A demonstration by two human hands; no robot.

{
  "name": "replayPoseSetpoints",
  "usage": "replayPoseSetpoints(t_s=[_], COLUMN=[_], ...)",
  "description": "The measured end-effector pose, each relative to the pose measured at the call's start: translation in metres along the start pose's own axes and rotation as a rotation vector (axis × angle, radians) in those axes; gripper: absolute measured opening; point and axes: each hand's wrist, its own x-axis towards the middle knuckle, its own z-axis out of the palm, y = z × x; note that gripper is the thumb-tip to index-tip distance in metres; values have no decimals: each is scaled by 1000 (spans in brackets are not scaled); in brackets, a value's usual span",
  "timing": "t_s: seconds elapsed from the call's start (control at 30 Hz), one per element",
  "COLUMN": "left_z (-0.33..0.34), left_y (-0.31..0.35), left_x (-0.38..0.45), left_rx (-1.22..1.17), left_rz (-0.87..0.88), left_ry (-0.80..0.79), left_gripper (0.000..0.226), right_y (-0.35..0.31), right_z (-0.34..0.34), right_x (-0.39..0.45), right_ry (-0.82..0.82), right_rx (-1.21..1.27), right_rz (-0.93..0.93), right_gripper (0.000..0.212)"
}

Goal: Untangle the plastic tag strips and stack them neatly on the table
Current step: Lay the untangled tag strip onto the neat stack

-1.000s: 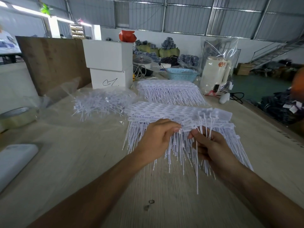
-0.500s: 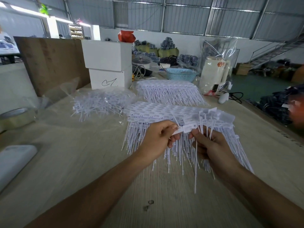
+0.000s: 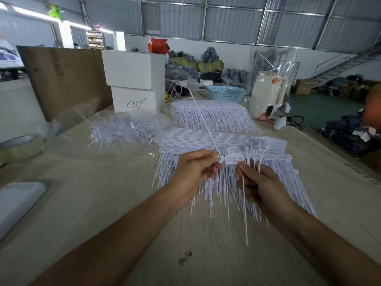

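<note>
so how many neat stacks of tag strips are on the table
2: the near stack under the hands, the far stack before the basket. The left heap is loose.

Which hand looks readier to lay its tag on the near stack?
Probably the left hand: it pinches one freed strip, right over the near stack. The right hand grips a bunch.

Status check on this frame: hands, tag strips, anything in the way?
Left hand pinches single strip, tail pointing up and away. Right hand grips small bundle, one tail hanging down. Neat stack below on table; tangled pile left, untouched. Nothing blocking.
</note>
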Motion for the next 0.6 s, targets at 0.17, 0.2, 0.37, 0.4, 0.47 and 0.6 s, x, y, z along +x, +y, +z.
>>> replayPoseSetpoints(t_s=[0.17, 0.2, 0.37, 0.4, 0.47, 0.6], left_z=[-17, -23, -16, -9, 2, 12], left_y=[17, 22, 22, 19, 12, 3], left_x=[11, 12, 2, -1, -4, -8], left_rx=[-96, -32, 450, 536, 675, 861], left_rz=[96, 166, 371, 405, 498, 626], left_ry=[233, 229, 64, 13, -85, -75], left_gripper=[18, 23, 16, 16, 19, 22], right_y=[-2, -2, 0, 0, 1, 4], right_z=[-3, -4, -1, -1, 0, 1], right_x=[-1, 0, 4, 4, 4, 5], right_ry=[-13, -20, -30, -31, -20, -44], right_rx=[92, 103, 159, 168, 177, 199], right_rz=[17, 24, 86, 81, 77, 75], right_gripper=[35, 34, 33, 33, 36, 36])
